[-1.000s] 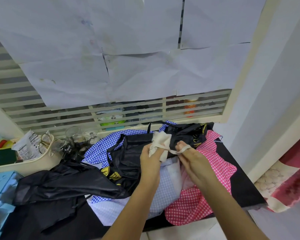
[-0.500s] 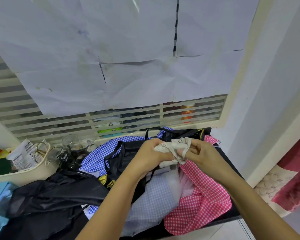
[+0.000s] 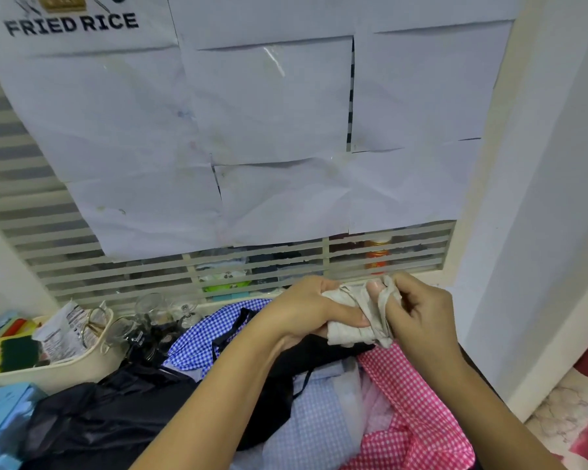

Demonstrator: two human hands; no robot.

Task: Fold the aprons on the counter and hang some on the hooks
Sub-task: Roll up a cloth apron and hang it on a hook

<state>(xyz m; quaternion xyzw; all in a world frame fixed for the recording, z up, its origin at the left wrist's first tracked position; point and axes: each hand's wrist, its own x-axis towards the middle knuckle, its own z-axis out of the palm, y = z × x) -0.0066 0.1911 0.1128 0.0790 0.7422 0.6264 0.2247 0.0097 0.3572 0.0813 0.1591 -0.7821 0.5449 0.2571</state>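
A small bundled beige apron (image 3: 350, 329) is held up over the pile on the counter. My left hand (image 3: 306, 312) grips its left side, thumb across the front. My right hand (image 3: 418, 317) holds the right side, and a beige strap is wound over its fingers. Below lie a pink gingham apron (image 3: 411, 398), a light blue checked apron (image 3: 319, 418), a dark blue gingham apron (image 3: 197, 337) and black aprons (image 3: 109, 415). No hooks are in view.
A cream basket (image 3: 58, 368) with packets and sponges stands at the left, with glass cups (image 3: 150, 313) beside it. A blue box (image 3: 0, 422) lies at the lower left. Paper sheets (image 3: 252, 130) cover a louvred window behind. A white wall (image 3: 540, 198) rises at the right.
The strap, stretched between my hands a second ago, is now wound round the beige bundle and my right fingers. Both hands have come together and the view has tilted upward.
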